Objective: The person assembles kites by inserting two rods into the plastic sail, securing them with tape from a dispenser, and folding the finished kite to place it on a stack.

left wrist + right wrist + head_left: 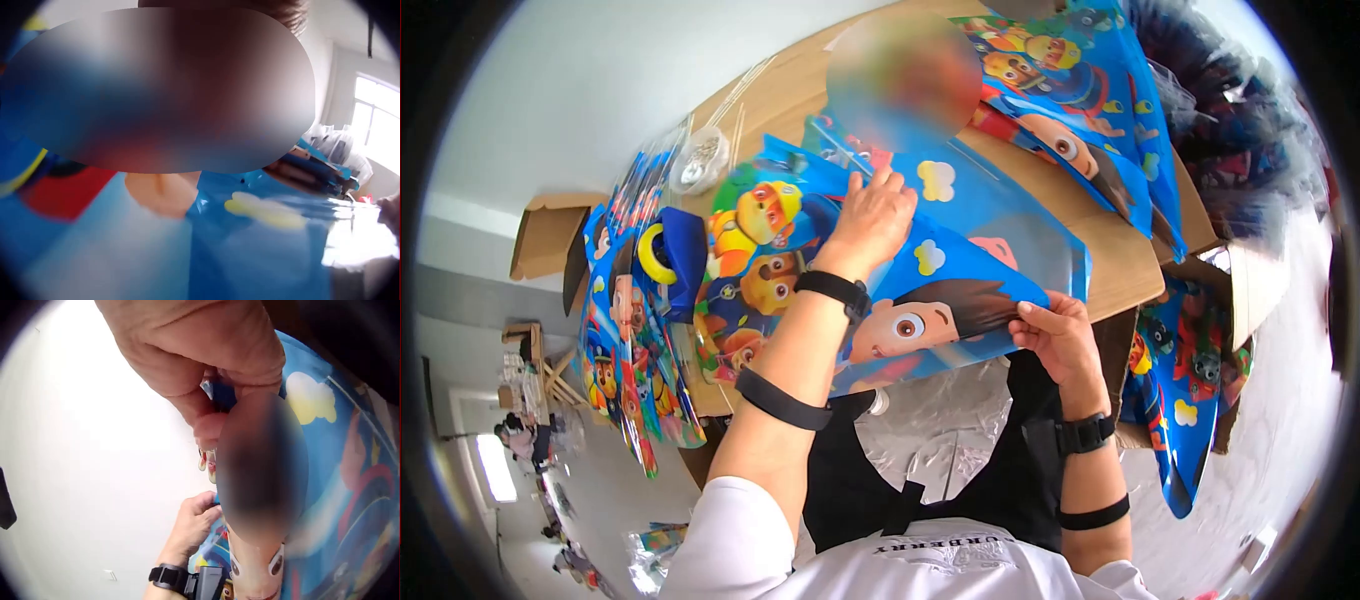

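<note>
A blue cartoon-printed plastic sheet (930, 320) lies folded over the near part of the table, a large printed face facing up. My right hand (1058, 335) pinches its right-hand corner between thumb and fingers. In the right wrist view, the right hand (212, 356) appears large at the sheet's edge. My left hand (870, 222) lies across the sheet's upper fold, fingertips at the fold. Seen from the right wrist, the left hand (190, 528) has thumb and finger together on a blue edge. The left wrist view shows printed plastic (250, 262) close up, with the left hand out of sight.
Another printed sheet (1090, 110) hangs over the table's far right. On the left are a yellow tape roll (656, 252), a clear tub (700, 160), thin rods (735, 110) and stacked printed sheets (625, 330). A cardboard box (1225, 400) with more sheets stands below right.
</note>
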Demonstrator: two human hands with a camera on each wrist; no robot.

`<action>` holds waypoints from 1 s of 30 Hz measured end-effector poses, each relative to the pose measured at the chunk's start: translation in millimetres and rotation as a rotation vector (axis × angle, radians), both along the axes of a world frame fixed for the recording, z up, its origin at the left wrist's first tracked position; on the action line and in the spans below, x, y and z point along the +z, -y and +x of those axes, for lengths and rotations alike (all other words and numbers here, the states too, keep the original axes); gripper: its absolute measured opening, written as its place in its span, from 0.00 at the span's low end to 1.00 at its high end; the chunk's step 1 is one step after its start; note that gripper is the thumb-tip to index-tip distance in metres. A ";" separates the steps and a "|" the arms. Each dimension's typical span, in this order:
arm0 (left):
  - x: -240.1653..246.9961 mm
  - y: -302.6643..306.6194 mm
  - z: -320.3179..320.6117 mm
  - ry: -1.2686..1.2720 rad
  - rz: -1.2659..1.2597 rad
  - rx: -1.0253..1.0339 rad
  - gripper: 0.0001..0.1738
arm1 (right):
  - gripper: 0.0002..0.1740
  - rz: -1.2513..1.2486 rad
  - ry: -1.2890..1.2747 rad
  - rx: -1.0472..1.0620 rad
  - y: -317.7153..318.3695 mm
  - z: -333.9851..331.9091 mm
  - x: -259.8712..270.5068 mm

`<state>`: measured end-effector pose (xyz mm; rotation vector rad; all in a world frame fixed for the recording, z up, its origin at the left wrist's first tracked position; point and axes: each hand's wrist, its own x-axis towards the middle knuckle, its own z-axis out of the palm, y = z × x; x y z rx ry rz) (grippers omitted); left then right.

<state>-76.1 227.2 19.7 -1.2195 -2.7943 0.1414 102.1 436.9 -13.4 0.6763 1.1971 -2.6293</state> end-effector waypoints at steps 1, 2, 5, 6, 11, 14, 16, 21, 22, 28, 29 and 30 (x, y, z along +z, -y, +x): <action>2.3 2.2 5.8 -0.084 0.145 -0.002 0.09 | 0.08 -0.060 -0.036 0.006 -0.3 -2.0 -0.3; 4.9 6.7 11.8 -0.170 0.285 -0.002 0.11 | 0.08 -0.062 -0.040 0.031 1.4 -4.1 0.4; 23.9 42.5 29.5 -0.043 0.411 0.138 0.10 | 0.10 -0.047 -0.051 -0.104 10.2 -7.8 -8.2; 30.5 60.9 37.4 0.037 0.458 0.234 0.09 | 0.08 0.034 -0.039 -0.149 13.5 -8.3 -14.4; 35.9 200.8 67.1 -0.301 0.802 0.715 0.04 | 0.03 0.108 0.006 -0.158 16.2 -11.6 -18.1; 28.4 289.1 72.6 -0.391 0.971 1.018 0.06 | 0.03 0.106 0.003 -0.176 16.8 -11.8 -22.5; 28.8 318.0 71.1 -0.233 1.070 1.172 0.06 | 0.04 0.121 -0.016 -0.157 18.0 -12.5 -23.9; 32.4 339.0 55.5 0.328 1.398 1.420 0.07 | 0.04 0.193 -0.015 -0.170 18.5 -13.2 -24.7; 35.0 336.8 55.0 0.328 1.403 1.423 0.07 | 0.04 0.199 -0.017 -0.165 18.5 -13.3 -24.0; 36.4 328.9 53.7 0.410 1.746 1.346 0.05 | 0.05 0.223 -0.021 -0.183 23.0 -12.8 -19.8; 30.8 335.9 55.8 0.412 1.746 1.347 0.05 | 0.05 0.224 -0.020 -0.183 22.6 -13.3 -20.5; 23.6 346.5 61.5 0.499 1.932 1.198 0.05 | 0.05 0.222 -0.041 -0.164 21.5 -13.2 -21.5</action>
